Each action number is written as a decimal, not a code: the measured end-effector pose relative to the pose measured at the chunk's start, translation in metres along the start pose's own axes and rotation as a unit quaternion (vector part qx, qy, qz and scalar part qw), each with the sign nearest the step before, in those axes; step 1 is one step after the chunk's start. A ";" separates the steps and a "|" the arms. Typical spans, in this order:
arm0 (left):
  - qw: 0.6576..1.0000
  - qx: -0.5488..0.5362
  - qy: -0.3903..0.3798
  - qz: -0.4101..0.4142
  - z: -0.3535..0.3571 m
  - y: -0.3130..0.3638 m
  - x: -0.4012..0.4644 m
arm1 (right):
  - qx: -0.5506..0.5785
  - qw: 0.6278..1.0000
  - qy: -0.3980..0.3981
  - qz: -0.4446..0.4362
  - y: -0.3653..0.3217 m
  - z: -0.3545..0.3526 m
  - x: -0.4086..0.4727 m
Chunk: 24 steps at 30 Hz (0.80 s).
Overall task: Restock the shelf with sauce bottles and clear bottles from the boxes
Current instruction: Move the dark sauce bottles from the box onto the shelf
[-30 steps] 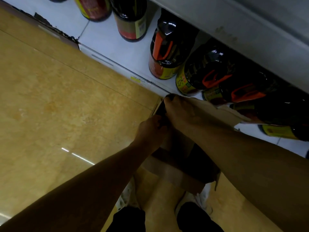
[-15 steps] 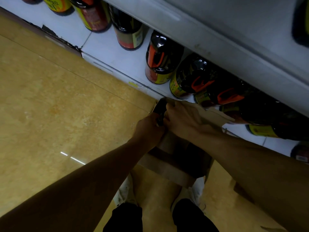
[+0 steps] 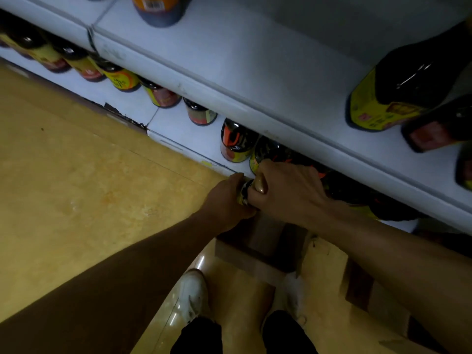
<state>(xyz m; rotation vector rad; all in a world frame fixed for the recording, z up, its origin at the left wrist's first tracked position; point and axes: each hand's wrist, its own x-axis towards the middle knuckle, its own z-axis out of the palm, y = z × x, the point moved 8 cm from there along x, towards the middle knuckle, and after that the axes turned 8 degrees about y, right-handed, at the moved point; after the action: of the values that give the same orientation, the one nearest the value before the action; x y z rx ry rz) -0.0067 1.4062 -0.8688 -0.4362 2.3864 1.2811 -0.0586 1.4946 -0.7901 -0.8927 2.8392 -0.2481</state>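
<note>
a dark bottle [image 3: 244,191] with a yellow label sits between the two hands, just above the box [image 3: 265,247] and at the front edge of the bottom shelf [image 3: 178,129]. the left hand [image 3: 226,200] curls round it from the left, and the right hand [image 3: 286,190] wraps it from the right, thumb over the top; only a sliver of the bottle shows between them. the box is brown cardboard, open at the top, standing on the floor [image 3: 76,187] against the shelf; its inside is dark and what it holds cannot be made out. behind the hands a row of sauce bottles [image 3: 236,144] with orange handles and yellow labels stands on the bottom shelf under the white upper shelf [image 3: 255,72], which carries large dark bottles [image 3: 408,85] at the right. the floor is glossy yellow tile. a white shoe [image 3: 192,295] shows below the box.
</note>
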 end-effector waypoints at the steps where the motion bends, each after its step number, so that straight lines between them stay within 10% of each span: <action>1: 1.000 -0.003 -0.008 0.006 -0.007 0.008 -0.004 | 0.005 1.000 0.015 -0.003 -0.003 -0.019 -0.001; 24: 0.976 -0.008 -0.071 0.207 -0.192 0.262 -0.143 | -0.006 0.981 0.192 -0.005 -0.084 -0.417 -0.039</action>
<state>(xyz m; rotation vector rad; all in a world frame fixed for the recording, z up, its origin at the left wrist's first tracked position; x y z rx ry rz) -0.0364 1.3958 -0.5151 0.1575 2.4224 1.4470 -0.0621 1.4956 -0.3626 -0.9512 3.1904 -0.4489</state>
